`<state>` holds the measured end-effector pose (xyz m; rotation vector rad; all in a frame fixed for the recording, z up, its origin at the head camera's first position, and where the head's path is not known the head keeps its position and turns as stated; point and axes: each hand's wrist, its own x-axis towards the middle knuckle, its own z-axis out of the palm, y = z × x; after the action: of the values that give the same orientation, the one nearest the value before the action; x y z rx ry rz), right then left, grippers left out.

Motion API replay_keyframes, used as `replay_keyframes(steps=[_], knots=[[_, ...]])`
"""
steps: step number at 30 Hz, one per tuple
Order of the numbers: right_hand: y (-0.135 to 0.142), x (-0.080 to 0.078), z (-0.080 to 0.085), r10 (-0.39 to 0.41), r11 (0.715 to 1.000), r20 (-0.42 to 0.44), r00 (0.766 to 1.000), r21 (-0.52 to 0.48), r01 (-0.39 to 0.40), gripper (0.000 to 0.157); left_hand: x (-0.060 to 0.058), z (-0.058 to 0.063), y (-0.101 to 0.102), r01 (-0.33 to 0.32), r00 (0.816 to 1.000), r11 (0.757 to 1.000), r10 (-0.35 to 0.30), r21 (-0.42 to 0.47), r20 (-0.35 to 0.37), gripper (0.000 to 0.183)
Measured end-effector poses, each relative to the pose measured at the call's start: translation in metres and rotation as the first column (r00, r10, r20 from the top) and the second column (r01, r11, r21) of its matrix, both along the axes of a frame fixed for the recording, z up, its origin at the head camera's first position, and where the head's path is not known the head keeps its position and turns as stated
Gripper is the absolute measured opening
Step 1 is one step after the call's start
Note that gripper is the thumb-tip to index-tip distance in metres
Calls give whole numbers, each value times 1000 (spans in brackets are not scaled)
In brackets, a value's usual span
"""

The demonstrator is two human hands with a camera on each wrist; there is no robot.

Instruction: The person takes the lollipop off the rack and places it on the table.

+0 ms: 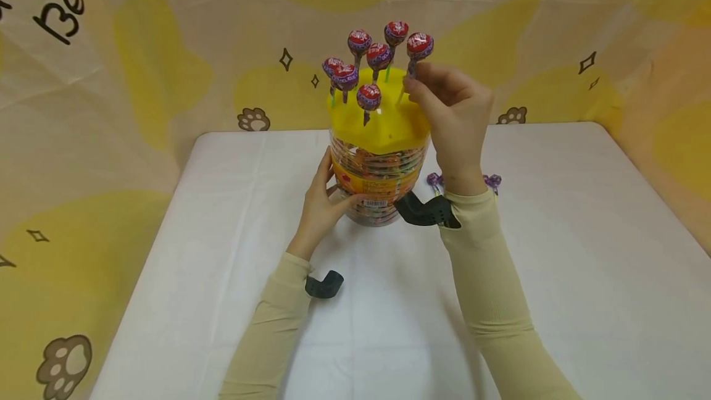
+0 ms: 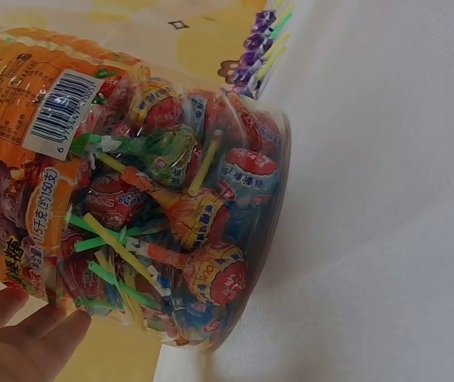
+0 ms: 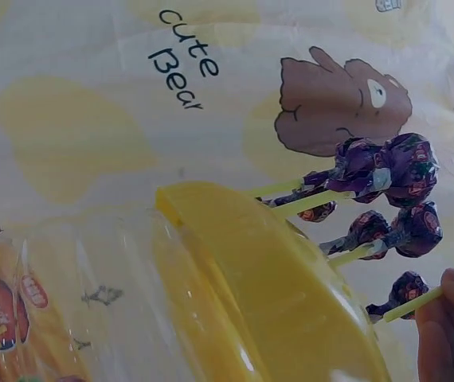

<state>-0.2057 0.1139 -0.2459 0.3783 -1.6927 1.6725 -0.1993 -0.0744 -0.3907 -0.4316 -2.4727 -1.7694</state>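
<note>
A large clear plastic jar (image 1: 383, 168) with a yellow lid (image 1: 389, 131) stands upright on the table, an orange label round its middle. Wrapped lollipops (image 2: 171, 167) fill it. My left hand (image 1: 322, 208) grips the jar's side low down, thumb at the front by the barcode. At the lid's right side, my right hand (image 1: 458, 107) pinches a red-and-purple lollipop (image 1: 420, 46) by its yellow stick (image 3: 412, 306), whose lower end meets the lid top. Several matching lollipops (image 1: 369, 97) stand upright in the lid, heads up.
More purple-wrapped lollipops (image 2: 252, 57) lie in a row on the white tabletop (image 1: 583, 252), right of the jar and partly hidden behind my right forearm in the head view. A patterned yellow cloth (image 1: 183, 73) hangs behind the table.
</note>
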Motion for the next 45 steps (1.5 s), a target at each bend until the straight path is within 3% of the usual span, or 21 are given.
replay_keyframes(steps=[18, 28, 45], knots=[[25, 9, -4, 70, 986, 8, 997, -149, -68, 7, -1, 0, -1, -8, 1000, 1000, 8, 1, 11, 97], [50, 16, -15, 128, 935, 44, 991, -340, -106, 12, 0, 2, 0, -5, 1000, 1000, 5, 4, 4, 97], [87, 22, -43, 53, 943, 50, 997, -331, -33, 12, 1, 2, 1, 0, 1000, 1000, 0, 11, -3, 98]])
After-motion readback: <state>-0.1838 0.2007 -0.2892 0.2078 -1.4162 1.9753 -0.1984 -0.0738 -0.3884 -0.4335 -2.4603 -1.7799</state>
